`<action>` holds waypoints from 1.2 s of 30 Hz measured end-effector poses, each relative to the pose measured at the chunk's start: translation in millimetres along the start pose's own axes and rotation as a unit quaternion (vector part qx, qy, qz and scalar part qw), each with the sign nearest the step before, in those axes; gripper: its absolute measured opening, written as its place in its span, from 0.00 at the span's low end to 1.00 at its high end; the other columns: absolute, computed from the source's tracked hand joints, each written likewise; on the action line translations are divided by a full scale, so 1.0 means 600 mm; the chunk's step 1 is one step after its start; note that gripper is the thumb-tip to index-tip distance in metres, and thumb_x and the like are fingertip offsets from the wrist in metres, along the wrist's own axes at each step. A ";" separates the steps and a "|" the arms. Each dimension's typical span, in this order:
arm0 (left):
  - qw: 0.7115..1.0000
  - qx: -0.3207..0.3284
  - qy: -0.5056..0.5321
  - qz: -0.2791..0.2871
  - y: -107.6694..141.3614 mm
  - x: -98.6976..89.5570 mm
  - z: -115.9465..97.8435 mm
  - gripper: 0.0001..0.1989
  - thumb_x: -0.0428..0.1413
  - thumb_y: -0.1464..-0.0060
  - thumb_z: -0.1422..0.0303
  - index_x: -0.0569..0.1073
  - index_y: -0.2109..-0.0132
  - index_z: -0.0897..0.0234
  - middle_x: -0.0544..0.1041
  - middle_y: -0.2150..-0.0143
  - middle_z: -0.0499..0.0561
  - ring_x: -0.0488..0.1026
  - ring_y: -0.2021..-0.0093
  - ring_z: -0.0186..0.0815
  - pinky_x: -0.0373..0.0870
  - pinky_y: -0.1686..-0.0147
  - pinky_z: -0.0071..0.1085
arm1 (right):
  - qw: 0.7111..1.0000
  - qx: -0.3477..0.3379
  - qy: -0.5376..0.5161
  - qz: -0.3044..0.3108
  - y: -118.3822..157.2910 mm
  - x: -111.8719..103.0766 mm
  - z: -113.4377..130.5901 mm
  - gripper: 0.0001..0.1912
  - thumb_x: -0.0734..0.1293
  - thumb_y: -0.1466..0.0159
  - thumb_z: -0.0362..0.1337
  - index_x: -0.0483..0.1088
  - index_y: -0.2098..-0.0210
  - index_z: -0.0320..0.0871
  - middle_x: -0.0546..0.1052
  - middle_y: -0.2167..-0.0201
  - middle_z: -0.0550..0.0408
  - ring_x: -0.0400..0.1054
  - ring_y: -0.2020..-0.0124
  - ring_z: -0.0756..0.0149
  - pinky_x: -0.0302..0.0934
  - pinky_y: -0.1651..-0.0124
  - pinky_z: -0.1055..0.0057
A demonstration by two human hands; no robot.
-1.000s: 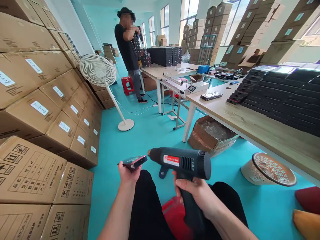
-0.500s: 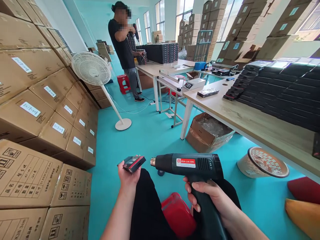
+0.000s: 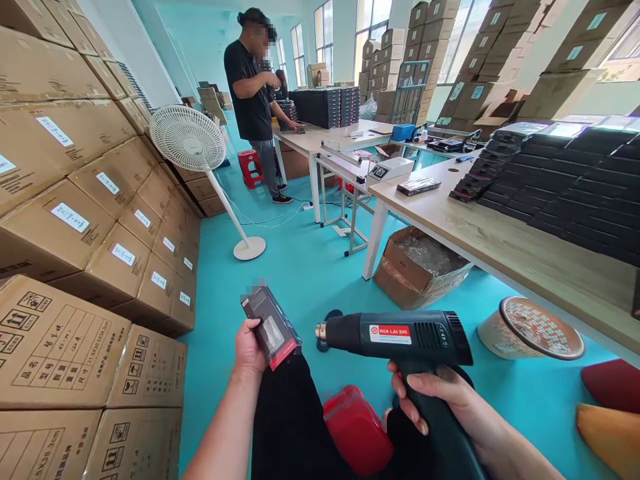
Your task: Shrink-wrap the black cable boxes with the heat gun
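My left hand (image 3: 251,348) is closed around a small black retail box (image 3: 273,327) with a red lower edge and a pale product picture. The box is tilted, its printed face turned toward me. In my right hand (image 3: 435,393) is a dark heat gun (image 3: 395,337) with a red and white label, my fingers wrapped round its handle. Its metal nozzle (image 3: 321,331) points left toward the box, a short gap away from it. A red plastic stool (image 3: 357,427) shows below, between my hands.
Cartons (image 3: 65,340) are stacked along the left, beside a white standing fan (image 3: 187,140). On the right, a wooden table (image 3: 450,220) carries stacks of black boxes (image 3: 560,180). Under and near it are an open carton (image 3: 420,267) and a bin (image 3: 530,327). A co-worker (image 3: 255,100) stands at a farther table.
My left hand has turned the box so its printed face shows, tipping it more upright. The heat gun has shifted slightly right. The co-worker's arms have lowered.
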State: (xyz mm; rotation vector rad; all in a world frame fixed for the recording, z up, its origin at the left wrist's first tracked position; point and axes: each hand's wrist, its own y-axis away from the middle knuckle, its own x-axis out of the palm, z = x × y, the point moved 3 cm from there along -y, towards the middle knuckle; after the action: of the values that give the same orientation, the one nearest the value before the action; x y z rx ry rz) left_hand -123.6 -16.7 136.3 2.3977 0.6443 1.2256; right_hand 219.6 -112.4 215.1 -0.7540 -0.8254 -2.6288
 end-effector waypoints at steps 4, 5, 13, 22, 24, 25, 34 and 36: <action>1.000 0.009 -0.023 0.011 -0.005 0.006 -0.008 0.27 0.53 0.58 0.72 0.77 0.48 0.67 0.82 0.71 0.54 0.80 0.74 0.45 0.81 0.66 0.43 | 0.998 -0.011 0.048 0.041 0.012 0.017 -0.001 0.19 0.76 0.43 0.44 0.76 0.57 0.38 0.76 0.74 0.52 0.65 0.79 0.67 0.56 0.76 0.70; 1.000 0.010 -0.023 0.016 -0.004 0.009 -0.008 0.27 0.53 0.59 0.72 0.78 0.48 0.68 0.82 0.71 0.54 0.79 0.74 0.45 0.80 0.67 0.42 | 0.998 -0.021 0.053 0.037 0.013 0.023 -0.001 0.19 0.75 0.43 0.45 0.76 0.58 0.38 0.76 0.75 0.52 0.65 0.79 0.67 0.57 0.76 0.69; 0.977 0.058 -0.200 0.044 0.016 0.029 -0.020 0.18 0.59 0.52 0.68 0.77 0.53 0.66 0.82 0.68 0.54 0.78 0.73 0.44 0.78 0.70 0.39 | 0.997 -0.003 0.054 0.050 0.003 0.026 -0.006 0.16 0.75 0.44 0.44 0.75 0.62 0.39 0.76 0.72 0.51 0.65 0.79 0.68 0.57 0.77 0.70; 0.704 0.283 -0.627 0.177 0.019 0.055 -0.043 0.14 0.59 0.47 0.65 0.78 0.53 0.59 0.80 0.55 0.52 0.76 0.54 0.43 0.72 0.52 0.37 | 0.994 -0.033 0.081 0.060 -0.024 0.079 0.049 0.20 0.77 0.47 0.44 0.76 0.60 0.38 0.75 0.76 0.55 0.67 0.78 0.67 0.61 0.75 0.70; 0.667 0.305 -0.655 0.179 0.023 0.056 -0.044 0.12 0.56 0.46 0.66 0.78 0.54 0.58 0.79 0.55 0.52 0.76 0.54 0.44 0.72 0.53 0.37 | 0.994 -0.051 0.098 0.027 -0.034 0.086 0.062 0.20 0.76 0.46 0.45 0.75 0.60 0.39 0.75 0.77 0.56 0.66 0.77 0.67 0.61 0.74 0.71; 0.653 0.311 -0.667 0.179 0.025 0.057 -0.045 0.13 0.55 0.45 0.67 0.78 0.54 0.57 0.79 0.55 0.52 0.76 0.54 0.44 0.71 0.53 0.37 | 0.993 -0.057 0.108 -0.003 -0.039 0.085 0.067 0.20 0.76 0.46 0.45 0.75 0.59 0.39 0.75 0.77 0.56 0.66 0.77 0.67 0.61 0.74 0.71; 0.648 0.318 -0.665 0.189 0.027 0.057 -0.042 0.13 0.56 0.50 0.71 0.80 0.57 0.55 0.79 0.52 0.53 0.75 0.52 0.45 0.71 0.51 0.37 | 0.988 -0.042 0.147 0.016 -0.063 0.092 0.079 0.13 0.72 0.43 0.40 0.74 0.61 0.40 0.74 0.79 0.57 0.65 0.80 0.68 0.61 0.76 0.72; 0.642 0.318 -0.671 0.189 0.027 0.060 -0.043 0.14 0.55 0.51 0.71 0.80 0.58 0.55 0.79 0.53 0.53 0.75 0.52 0.46 0.71 0.51 0.38 | 0.991 -0.040 0.128 -0.010 -0.067 0.087 0.083 0.13 0.73 0.44 0.39 0.74 0.61 0.39 0.75 0.76 0.57 0.67 0.78 0.68 0.61 0.77 0.73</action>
State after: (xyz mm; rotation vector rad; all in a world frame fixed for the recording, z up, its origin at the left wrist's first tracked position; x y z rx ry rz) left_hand -122.6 -7.1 182.1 3.1155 0.0001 -1.0915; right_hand 179.9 -56.5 261.1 -0.4159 -0.6625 -2.7133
